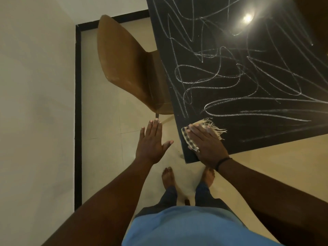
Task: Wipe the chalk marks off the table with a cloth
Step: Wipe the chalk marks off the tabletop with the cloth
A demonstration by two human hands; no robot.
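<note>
The right hand [206, 143] presses flat, fingers straight, on a checked fringed cloth [192, 139] at the black desk's [248, 139] near corner. The left hand [150, 142] hovers spread, its grip empty. The cloth looks soft, light and likely to bunch, so palm pressure suits it.

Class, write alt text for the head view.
Right hand presses a cloth flat on the corner of a black table covered in chalk marks. Left hand hovers open beside a brown chair.
</note>
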